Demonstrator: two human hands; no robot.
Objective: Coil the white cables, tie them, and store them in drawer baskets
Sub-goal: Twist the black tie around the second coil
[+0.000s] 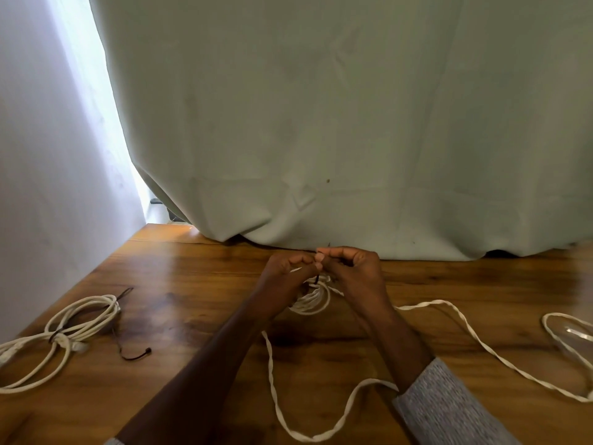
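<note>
A small coil of white cable [313,300] lies on the wooden table [192,284] between my two hands. My left hand [290,277] and my right hand [349,268] meet above the coil, fingers curled, pinching a thin dark tie [316,279] that hangs down onto it. The loose tail of this white cable [276,396] loops toward me and under my right sleeve. A second white cable coil [80,319], bound with a dark tie, lies at the left.
A spare dark tie [134,356] lies on the wood near the left coil. Another white cable strand [481,342] runs right to a loop [564,332] at the table's edge. A pale green curtain [353,123] hangs behind; a white wall stands at left.
</note>
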